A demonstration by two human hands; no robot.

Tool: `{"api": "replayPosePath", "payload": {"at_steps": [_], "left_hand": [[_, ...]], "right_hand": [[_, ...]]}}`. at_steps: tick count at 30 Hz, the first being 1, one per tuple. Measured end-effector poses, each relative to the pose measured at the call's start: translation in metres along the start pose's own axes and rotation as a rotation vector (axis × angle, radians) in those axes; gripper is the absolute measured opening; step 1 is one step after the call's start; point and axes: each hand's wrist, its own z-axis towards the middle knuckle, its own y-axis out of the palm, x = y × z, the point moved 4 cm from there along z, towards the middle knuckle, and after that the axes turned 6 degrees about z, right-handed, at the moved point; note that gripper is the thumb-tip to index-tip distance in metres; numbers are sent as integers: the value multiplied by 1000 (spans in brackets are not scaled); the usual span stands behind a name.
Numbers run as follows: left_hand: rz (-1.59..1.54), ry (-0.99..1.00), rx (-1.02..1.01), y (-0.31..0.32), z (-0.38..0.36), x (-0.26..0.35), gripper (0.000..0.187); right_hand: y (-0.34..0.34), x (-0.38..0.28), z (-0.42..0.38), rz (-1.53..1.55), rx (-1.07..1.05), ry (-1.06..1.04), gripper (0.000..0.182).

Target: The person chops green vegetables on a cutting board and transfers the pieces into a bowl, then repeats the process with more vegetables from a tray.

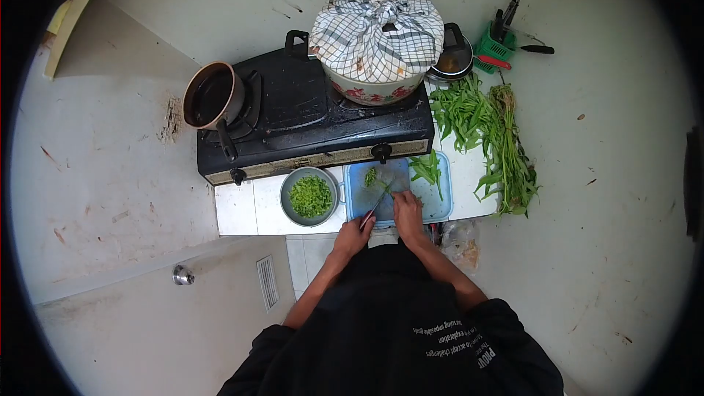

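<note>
My left hand (354,236) is closed round the handle of a knife (372,214), its blade pointing up and to the right over a tray. Beside it, my right hand (408,213) is closed on green stems (389,189) close to the blade. Both hands are at the near side of the light-blue tray (446,187), over a greyish cutting surface (400,170). A small heap of chopped greens (370,177) lies beyond the knife. Longer leaves (426,169) rest at the tray's right. Left of the tray, a grey bowl (287,210) holds chopped greens (310,196).
Behind stands a black stove (293,128) with a saucepan (236,103) and a large cloth-covered pot (374,89). Leafy greens (506,154) lie at the right on the white counter (268,205). A green basket (493,48) holds utensils; a plastic bag (460,243) is below the counter.
</note>
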Motion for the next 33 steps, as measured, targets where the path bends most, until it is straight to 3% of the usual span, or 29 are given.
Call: {"api": "replayPosePath", "payload": {"at_steps": [5, 14, 20, 23, 29, 33], "left_hand": [[-12, 12, -13, -4, 0, -2, 55], [-17, 50, -32, -7, -1, 8, 55], [-20, 94, 4, 2, 2, 0, 57], [-5, 66, -10, 6, 4, -5, 58], [-15, 30, -25, 2, 1, 0, 56], [-89, 35, 2, -4, -1, 2, 54]], "right_hand": [[2, 1, -8, -58, -14, -147, 32], [-4, -10, -9, -185, -61, -140, 24], [2, 2, 8, -71, -118, 28, 16], [2, -3, 9, 12, -22, 89, 16], [1, -8, 13, -71, -40, 57, 20], [14, 10, 21, 196, -107, 216, 24]]}}
